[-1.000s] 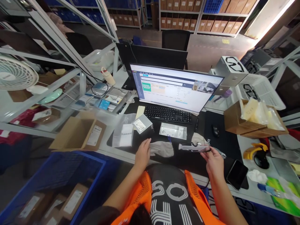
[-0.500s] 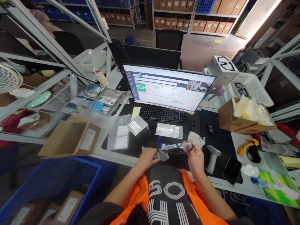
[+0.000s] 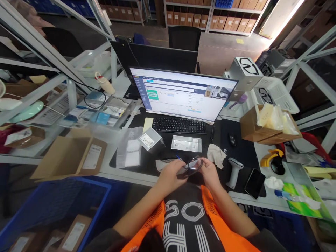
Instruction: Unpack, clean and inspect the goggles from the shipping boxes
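Observation:
Both hands meet over the black desk mat, in front of the keyboard. My left hand [image 3: 171, 176] is closed on the left side of a black curved band [image 3: 194, 171] that looks like a neckband headset. My right hand [image 3: 210, 173] pinches its right end. A clear or whitish plastic piece lies along the band, and a small blue bit shows above it. My fingers hide part of the band. Crumpled greyish wrap [image 3: 162, 164] lies beside my left hand. Beyond the hands sits a shallow silver box tray [image 3: 186, 143]. A beige cloth [image 3: 215, 155] lies right of my right hand.
A monitor [image 3: 181, 94] and keyboard [image 3: 180, 125] stand behind. Left are a grey box lid [image 3: 150, 138], a plastic bag [image 3: 128, 148], an open carton [image 3: 70, 154] and a blue crate [image 3: 102, 203]. Right are a scanner [image 3: 234, 173], a phone [image 3: 255, 183] and a mouse [image 3: 232, 139].
My hands have come closer together; the right moved left and both now grip the black band. The view has shifted slightly.

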`<state>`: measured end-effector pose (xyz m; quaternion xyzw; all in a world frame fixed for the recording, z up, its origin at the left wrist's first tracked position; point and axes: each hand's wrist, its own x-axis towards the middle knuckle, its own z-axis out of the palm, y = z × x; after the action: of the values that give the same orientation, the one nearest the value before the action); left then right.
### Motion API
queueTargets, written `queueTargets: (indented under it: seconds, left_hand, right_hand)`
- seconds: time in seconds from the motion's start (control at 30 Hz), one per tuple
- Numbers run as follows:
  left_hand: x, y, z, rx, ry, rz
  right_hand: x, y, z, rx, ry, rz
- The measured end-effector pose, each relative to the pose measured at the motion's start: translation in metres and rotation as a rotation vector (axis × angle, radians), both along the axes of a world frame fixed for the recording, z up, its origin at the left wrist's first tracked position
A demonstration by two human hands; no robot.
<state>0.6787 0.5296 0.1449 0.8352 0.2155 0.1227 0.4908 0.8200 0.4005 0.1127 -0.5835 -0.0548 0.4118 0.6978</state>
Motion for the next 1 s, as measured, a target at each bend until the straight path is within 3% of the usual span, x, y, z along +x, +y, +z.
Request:
queueTargets:
  seconds: [0.1, 0.23, 0.5, 0.63, 0.8, 0.9, 1.0]
  left_hand:
    - [-0.001, 0.002, -0.010, -0.364, 0.020, 0.134]
    - [-0.003, 0.010, -0.017, -0.636, 0.050, 0.147]
    - [-0.006, 0.025, -0.002, -1.122, 0.096, 0.191]
    - [-0.008, 0.034, 0.007, -1.228, 0.037, 0.241]
    - [-0.017, 0.049, 0.021, -1.224, -0.088, 0.301]
    - [-0.024, 0.054, 0.030, -1.195, -0.137, 0.325]
    - [-0.030, 0.054, 0.036, -1.200, -0.232, 0.372]
  right_hand:
    - [0.003, -0.001, -0.006, 0.002, 0.053, 0.055]
    - [0.002, -0.001, -0.010, 0.078, 0.123, 0.193]
    - [0.015, 0.000, -0.003, 0.175, 0.206, 0.475]
    - [0.036, -0.007, -0.001, 0.135, 0.130, 0.649]
    - [0.062, -0.017, 0.004, 0.012, -0.119, 0.782]
    - [0.075, -0.023, 0.002, -0.089, -0.301, 0.706]
    - [0.081, -0.026, -0.012, -0.180, -0.425, 0.496]
